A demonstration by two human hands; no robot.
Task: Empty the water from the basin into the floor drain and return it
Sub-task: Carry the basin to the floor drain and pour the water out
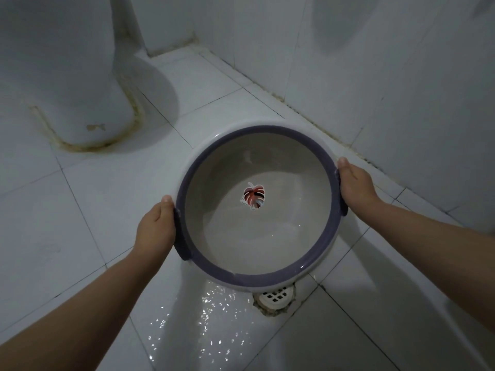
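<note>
A round white basin (257, 236) with a purple rim and a red leaf print on its bottom is held above the tiled floor. A shallow pool of water lies in its near side. My left hand (155, 231) grips the left rim handle and my right hand (353, 186) grips the right one. The white floor drain (276, 297) shows just below the basin's near edge, partly hidden by it. Wet, glistening water spreads over the floor tiles (211, 325) left of the drain.
A white toilet base (80, 84) with stained sealant stands at the upper left. Tiled walls (388, 76) run along the back and right, meeting the floor close behind the basin. Open floor tiles lie to the left and near side.
</note>
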